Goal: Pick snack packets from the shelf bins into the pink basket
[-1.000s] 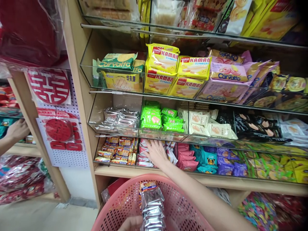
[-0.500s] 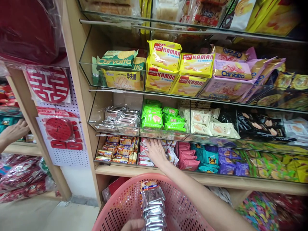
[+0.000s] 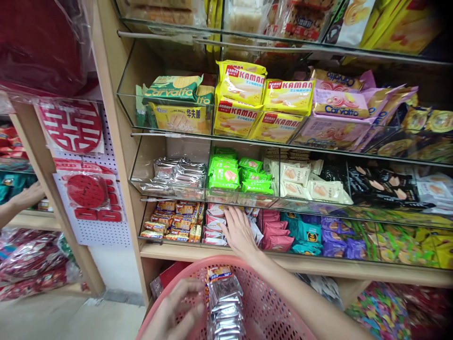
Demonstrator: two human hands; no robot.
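Observation:
My right hand (image 3: pixel 239 231) reaches into the lowest clear bin of the snack shelf. Its fingers lie stretched out on the white-and-pink packets (image 3: pixel 212 229) there, with pink packets (image 3: pixel 276 233) just to its right. My left hand (image 3: pixel 177 307) is low in the view at the pink plastic basket (image 3: pixel 269 302). Its fingers curl against the left side of an upright stack of silver packets (image 3: pixel 224 307), which has an orange-labelled packet on top.
Clear bins hold orange packets (image 3: pixel 173 219), silver packets (image 3: pixel 180 172), green packets (image 3: pixel 226 172) and yellow KAMAN bags (image 3: pixel 244 101). A wooden upright (image 3: pixel 116 156) bounds the shelf's left side. Another person's hand (image 3: pixel 30 196) reaches into the neighbouring shelf at far left.
My left hand has come up from under the silver stack to its left side. My right hand has shifted slightly right in the bin. The other person's hand has moved a little.

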